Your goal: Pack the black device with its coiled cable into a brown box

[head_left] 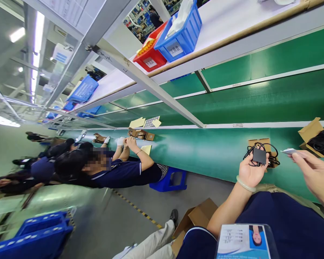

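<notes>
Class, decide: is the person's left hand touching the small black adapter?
Touching. The head view shows the left hand gripping the black adapter, thumb and fingers against its lower edge.

My left hand (pixel 252 172) is bare, with a pale, smooth jade-like bangle (pixel 244 184) round the wrist just below it. The forearm below the bangle is uncovered down to a dark navy short sleeve (pixel 194 237) edged with a thin white stripe. The same navy cloth covers my chest (pixel 280 219) beside the bangle. Below that cloth hangs a clear-cased ID badge (pixel 243 241) with printed lines and a small photo on blue. My right hand (pixel 317 180), on the far side of the bangle, is bare with no ring or glove showing.
</notes>
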`<action>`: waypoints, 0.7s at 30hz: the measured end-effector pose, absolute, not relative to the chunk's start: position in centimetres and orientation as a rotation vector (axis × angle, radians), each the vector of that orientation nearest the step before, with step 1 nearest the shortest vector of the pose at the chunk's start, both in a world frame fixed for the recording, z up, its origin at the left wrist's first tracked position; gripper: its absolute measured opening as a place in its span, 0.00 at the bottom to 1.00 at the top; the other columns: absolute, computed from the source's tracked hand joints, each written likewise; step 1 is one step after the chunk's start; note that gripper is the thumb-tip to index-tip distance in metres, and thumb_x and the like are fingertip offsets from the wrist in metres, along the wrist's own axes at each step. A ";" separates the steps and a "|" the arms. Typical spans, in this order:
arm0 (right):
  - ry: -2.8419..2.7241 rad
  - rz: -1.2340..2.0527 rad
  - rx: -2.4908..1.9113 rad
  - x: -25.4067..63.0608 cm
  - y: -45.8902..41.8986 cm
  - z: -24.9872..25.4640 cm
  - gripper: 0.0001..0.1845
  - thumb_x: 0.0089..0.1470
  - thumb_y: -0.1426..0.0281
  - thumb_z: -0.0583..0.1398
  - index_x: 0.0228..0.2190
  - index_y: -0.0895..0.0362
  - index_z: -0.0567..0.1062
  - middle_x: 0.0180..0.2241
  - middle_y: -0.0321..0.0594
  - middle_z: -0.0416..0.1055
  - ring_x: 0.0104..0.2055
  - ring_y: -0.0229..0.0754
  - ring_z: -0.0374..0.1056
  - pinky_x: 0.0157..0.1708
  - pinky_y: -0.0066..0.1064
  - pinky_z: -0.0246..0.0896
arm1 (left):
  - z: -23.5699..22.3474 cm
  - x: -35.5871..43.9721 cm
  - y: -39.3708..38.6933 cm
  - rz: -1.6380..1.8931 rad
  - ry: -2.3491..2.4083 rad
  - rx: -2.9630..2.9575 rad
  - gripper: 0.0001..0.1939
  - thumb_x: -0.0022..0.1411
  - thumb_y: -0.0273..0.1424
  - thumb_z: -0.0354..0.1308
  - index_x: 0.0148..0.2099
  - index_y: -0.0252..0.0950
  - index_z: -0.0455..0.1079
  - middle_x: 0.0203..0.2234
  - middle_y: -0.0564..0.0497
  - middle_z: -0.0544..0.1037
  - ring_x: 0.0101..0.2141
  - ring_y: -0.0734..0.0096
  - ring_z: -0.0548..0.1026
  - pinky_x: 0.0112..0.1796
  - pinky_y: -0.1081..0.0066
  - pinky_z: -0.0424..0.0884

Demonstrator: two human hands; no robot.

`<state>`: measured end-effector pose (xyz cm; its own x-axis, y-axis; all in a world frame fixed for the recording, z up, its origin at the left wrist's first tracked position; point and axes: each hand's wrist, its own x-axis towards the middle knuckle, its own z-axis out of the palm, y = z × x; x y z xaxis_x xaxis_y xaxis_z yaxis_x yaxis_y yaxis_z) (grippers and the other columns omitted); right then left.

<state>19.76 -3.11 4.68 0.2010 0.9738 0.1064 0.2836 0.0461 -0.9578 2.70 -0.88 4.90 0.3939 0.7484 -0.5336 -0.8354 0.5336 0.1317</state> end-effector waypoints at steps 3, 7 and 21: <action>-1.716 0.406 -1.357 19.5 -3.2 4.6 0.14 0.55 0.70 0.59 0.44 0.51 0.75 0.41 0.39 0.74 0.40 0.44 0.69 0.45 0.37 0.63 | 4.9 2.9 -1.0 1.013 0.550 -0.155 0.15 0.62 0.28 0.50 0.48 0.30 0.71 0.53 0.42 0.69 0.51 0.62 0.70 0.50 0.67 0.68; -2.161 0.229 -1.251 18.7 -4.2 2.2 0.20 0.57 0.74 0.56 0.51 0.53 0.71 0.42 0.43 0.72 0.42 0.45 0.67 0.44 0.38 0.63 | 5.0 3.0 -1.2 1.037 0.565 -0.143 0.15 0.62 0.28 0.50 0.48 0.32 0.71 0.54 0.43 0.69 0.52 0.60 0.69 0.50 0.67 0.68; -0.934 1.379 -1.336 22.5 -0.6 3.4 0.15 0.54 0.58 0.60 0.36 0.55 0.78 0.37 0.46 0.74 0.38 0.48 0.70 0.37 0.39 0.68 | 1.0 2.8 -1.1 1.126 0.921 0.195 0.16 0.54 0.32 0.59 0.46 0.35 0.70 0.46 0.44 0.73 0.42 0.63 0.74 0.49 0.60 0.65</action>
